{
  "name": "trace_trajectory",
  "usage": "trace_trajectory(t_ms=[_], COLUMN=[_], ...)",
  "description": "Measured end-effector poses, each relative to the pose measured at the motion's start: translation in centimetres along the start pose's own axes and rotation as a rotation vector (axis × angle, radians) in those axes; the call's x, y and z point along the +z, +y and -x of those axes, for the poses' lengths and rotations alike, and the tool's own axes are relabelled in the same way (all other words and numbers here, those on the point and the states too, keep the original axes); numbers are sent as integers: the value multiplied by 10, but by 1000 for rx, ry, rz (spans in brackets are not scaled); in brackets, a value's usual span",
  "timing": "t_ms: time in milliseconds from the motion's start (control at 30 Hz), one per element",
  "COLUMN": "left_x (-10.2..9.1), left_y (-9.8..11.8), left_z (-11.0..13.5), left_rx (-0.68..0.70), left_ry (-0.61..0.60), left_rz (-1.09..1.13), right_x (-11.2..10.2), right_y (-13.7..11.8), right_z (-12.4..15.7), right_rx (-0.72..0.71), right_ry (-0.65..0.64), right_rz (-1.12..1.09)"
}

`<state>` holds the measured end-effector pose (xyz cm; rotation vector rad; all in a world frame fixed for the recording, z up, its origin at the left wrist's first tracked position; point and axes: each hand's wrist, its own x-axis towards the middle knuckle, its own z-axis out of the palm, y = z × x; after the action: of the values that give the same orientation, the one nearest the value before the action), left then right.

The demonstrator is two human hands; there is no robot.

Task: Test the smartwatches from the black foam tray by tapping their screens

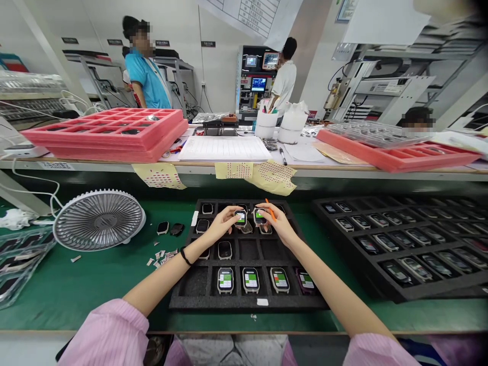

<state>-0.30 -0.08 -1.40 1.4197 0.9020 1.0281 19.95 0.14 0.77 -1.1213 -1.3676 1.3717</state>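
Over the far half of a black foam tray [232, 304], my left hand [224, 222] pinches a smartwatch case [240, 218] with a lit white and green screen. Close beside it, my right hand [281, 224] is closed on another lit smartwatch case [260, 217]. An orange stick-like tool [270, 208] is also tucked in the fingers of that hand; its lower part is hidden. In the tray's near row sit several watches, among them a lit watch [225, 280]. Farther back lies a dark-screened watch [224, 250]. My hands hide some of the slots behind.
A second black tray [381, 284] full of watches stands at right. Left are a round fan [99, 221], two loose watch pieces [163, 228] and small paper scraps [162, 258]. Red foam trays [114, 147] and a paper sheet [224, 148] occupy the shelf. Two people stand beyond.
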Motion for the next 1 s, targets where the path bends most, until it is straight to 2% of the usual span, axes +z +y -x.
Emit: trace_trajectory(t_ms=[233,533,700,1000], left_x=[0,2,1,0], left_y=[-1,3,7,7], left_z=[1,1,2,3], left_rx=[33,-18,-6,-16], left_ry=[-1,32,64,53], left_rz=[-38,6,-23,-80], right_x=[-1,-1,-2,-4], right_y=[3,7,8,13], right_z=[-1,-2,-3,-6], right_rx=[13,-13,-3,25], right_ry=[-67,-96,-86,-77], right_rz=[-8,17,26,-3])
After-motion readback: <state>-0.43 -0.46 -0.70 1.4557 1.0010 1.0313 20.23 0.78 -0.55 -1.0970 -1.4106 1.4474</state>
